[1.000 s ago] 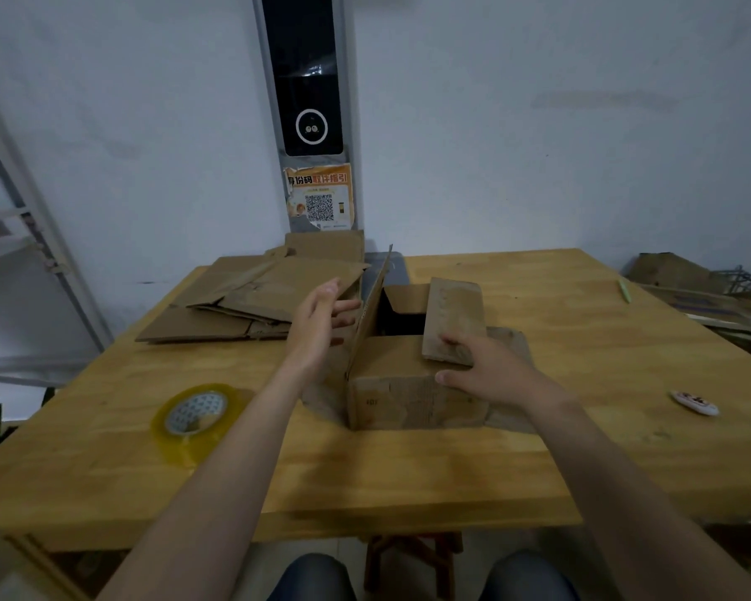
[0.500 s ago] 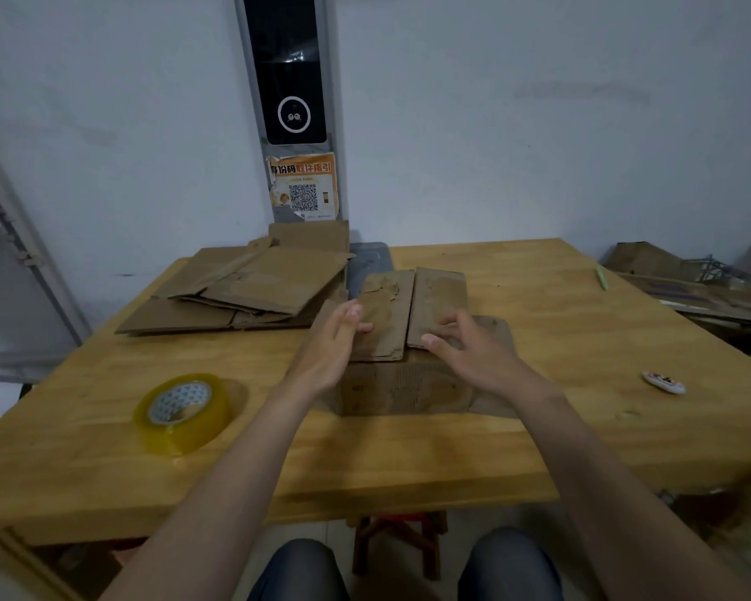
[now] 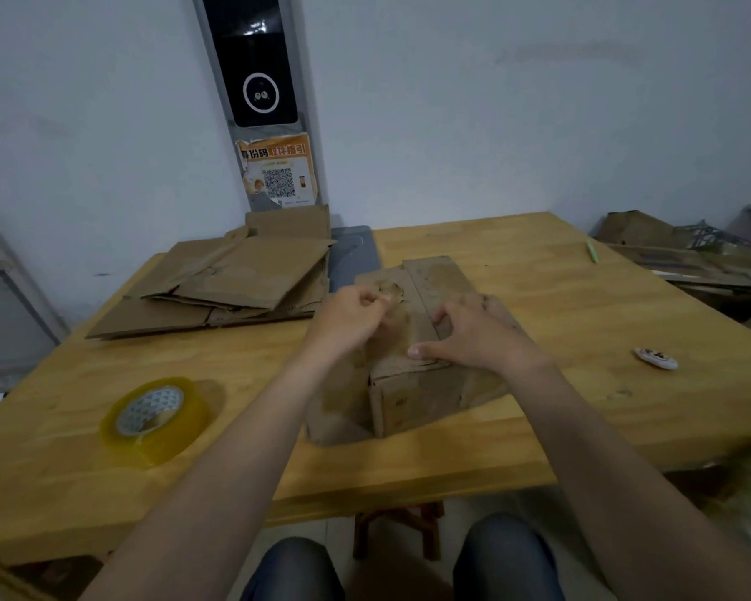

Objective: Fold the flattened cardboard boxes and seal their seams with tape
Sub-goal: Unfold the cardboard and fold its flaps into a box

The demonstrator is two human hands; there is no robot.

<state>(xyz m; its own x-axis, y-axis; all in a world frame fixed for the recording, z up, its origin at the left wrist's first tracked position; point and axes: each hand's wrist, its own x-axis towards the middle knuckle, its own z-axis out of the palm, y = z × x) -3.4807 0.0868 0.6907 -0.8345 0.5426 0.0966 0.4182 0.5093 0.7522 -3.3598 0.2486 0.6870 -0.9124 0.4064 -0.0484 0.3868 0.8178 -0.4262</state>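
Note:
A small brown cardboard box (image 3: 417, 394) stands in the middle of the wooden table (image 3: 560, 305), its two top flaps folded down and meeting at a centre seam. My left hand (image 3: 347, 318) rests on the left flap with its fingers curled in, and I see nothing held in it. My right hand (image 3: 473, 336) presses flat on the right flap with spread fingers, thumb near the front edge. A roll of clear yellowish tape (image 3: 155, 420) lies on the table to the left of the box, apart from both hands.
A stack of flattened cardboard boxes (image 3: 230, 288) lies at the back left. A small white object (image 3: 655, 357) and a green pen (image 3: 592, 250) lie to the right. More cardboard (image 3: 686, 262) is piled beyond the right edge. A stool (image 3: 397, 531) stands under the table.
The left flap, upright a second ago, has been folded down beside the right one. Both hands have come onto the closed flaps, and the left hand's fingers have curled.

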